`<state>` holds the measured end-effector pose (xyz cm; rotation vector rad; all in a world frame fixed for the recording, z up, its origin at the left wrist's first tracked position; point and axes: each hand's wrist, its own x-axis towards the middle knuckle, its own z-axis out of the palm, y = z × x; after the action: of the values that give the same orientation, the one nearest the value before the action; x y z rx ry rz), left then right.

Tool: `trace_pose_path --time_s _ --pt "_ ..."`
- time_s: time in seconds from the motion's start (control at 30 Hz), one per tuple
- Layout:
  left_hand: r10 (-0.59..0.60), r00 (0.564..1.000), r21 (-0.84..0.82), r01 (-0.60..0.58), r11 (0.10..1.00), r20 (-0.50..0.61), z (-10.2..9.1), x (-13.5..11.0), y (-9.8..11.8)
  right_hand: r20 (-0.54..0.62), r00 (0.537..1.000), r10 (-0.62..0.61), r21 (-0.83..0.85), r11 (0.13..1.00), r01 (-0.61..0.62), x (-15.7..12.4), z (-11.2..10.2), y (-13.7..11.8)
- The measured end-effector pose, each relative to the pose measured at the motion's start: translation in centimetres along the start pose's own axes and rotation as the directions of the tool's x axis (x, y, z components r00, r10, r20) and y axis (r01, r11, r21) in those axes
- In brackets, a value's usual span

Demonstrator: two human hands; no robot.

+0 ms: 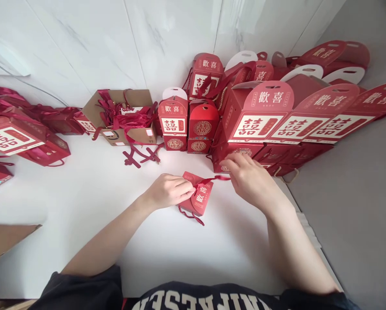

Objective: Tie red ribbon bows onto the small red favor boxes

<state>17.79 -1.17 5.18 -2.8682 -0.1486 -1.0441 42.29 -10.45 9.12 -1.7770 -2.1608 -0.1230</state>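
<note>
A small red gift box printed with white-and-gold characters lies tilted on the white table, with a red cord handle trailing below it. My left hand grips the box's upper left side and a red ribbon at its top. That ribbon runs to the right, and my right hand pinches its far end between the fingers, a little above the table. Part of the box is hidden behind my left fingers.
Many red gift boxes stand stacked against the back right. A cardboard carton holds red ribbons, with loose ribbons in front. More red boxes lie at left, and a cardboard flap lies lower left. Grey floor lies beyond the table's right edge.
</note>
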Motion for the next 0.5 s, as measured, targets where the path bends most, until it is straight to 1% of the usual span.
trace_pose_path --time_s 0.03,0.07,0.1,0.13,0.2,0.3,0.37,0.43,0.5 --pt "0.011 1.000 0.012 -0.011 1.000 0.007 0.0 0.0 0.0 0.058 0.997 -0.054 0.123 0.991 0.046 0.0 -0.1 0.0" --pt "0.021 1.000 0.022 -0.021 1.000 0.018 0.0 0.0 0.0 0.092 0.990 -0.109 0.274 0.958 0.080 0.2 0.0 -0.1" --pt "0.029 0.999 0.030 -0.030 0.999 0.028 0.0 -0.1 0.0 0.103 0.983 -0.152 0.429 0.899 0.094 0.4 0.4 -0.2" --pt "0.036 0.999 0.039 -0.038 0.999 0.037 -0.1 -0.1 0.0 0.101 0.980 -0.173 0.567 0.819 0.086 0.8 1.0 -0.4" --pt "0.055 0.997 0.064 -0.058 0.996 0.048 -0.2 0.0 0.1 0.120 0.981 -0.151 0.749 0.663 0.011 1.6 2.5 -0.7" --pt "0.098 0.993 0.134 -0.106 0.985 0.063 -0.6 0.4 0.3 0.219 0.968 -0.122 0.864 0.486 -0.134 2.4 4.9 -1.3" --pt "0.143 0.987 0.193 -0.155 0.969 0.077 -0.8 0.7 0.5 0.249 0.960 -0.129 0.908 0.377 -0.185 2.5 6.0 -1.5" --pt "0.193 0.978 0.243 -0.207 0.948 0.078 -1.0 0.9 0.8 0.256 0.955 -0.152 0.932 0.300 -0.202 2.5 6.6 -1.7" --pt "0.233 0.970 0.271 -0.243 0.931 0.071 -1.1 1.1 1.0 0.261 0.951 -0.165 0.942 0.257 -0.214 2.3 6.8 -1.7"
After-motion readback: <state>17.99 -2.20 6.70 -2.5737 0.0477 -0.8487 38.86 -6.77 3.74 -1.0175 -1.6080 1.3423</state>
